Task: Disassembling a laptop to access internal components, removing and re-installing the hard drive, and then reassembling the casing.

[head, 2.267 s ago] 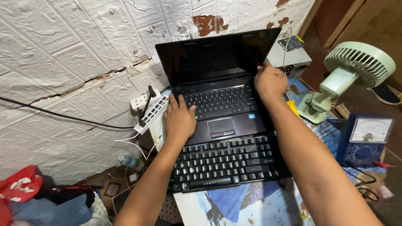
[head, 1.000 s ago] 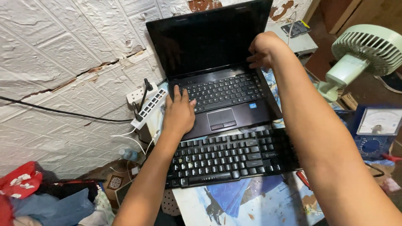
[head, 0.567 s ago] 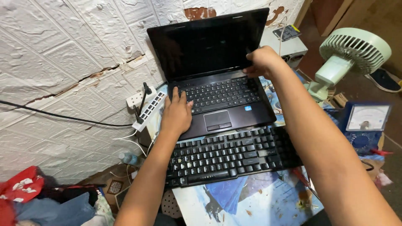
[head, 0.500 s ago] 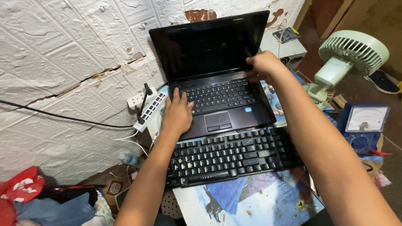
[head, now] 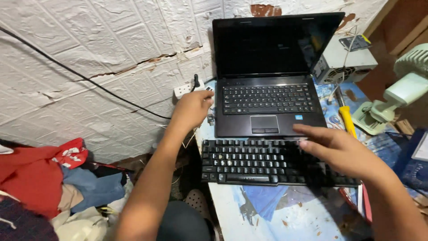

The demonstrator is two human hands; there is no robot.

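Your left hand [head: 192, 106] is at the left edge of the open black laptop [head: 267, 85], fingers curled loosely around something small at that edge, though you cannot tell from this view just what it grips or whether it really closes on it. A white power strip [head: 186, 88] lies just beyond that hand against the white textured wall [head: 89, 58], with a black cable [head: 80, 76] running across the wall toward it. Your right hand [head: 341, 149] hovers open in front of the laptop, fingers stretched flat and pointing left, holding nothing, above the right part of the separate black keyboard [head: 263, 161] that lies on the bench [head: 267, 214] just in front of the laptop. The laptop's screen is dark and stands upright. To the right of the laptop lie a yellow-handled tool [head: 347, 119] and, farther right, a pale green fan [head: 401, 93]; behind the laptop's right corner sits a grey metal box [head: 345, 60]. Left of the laptop, well below the bench, a heap of red and blue clothes [head: 49, 178] lies.
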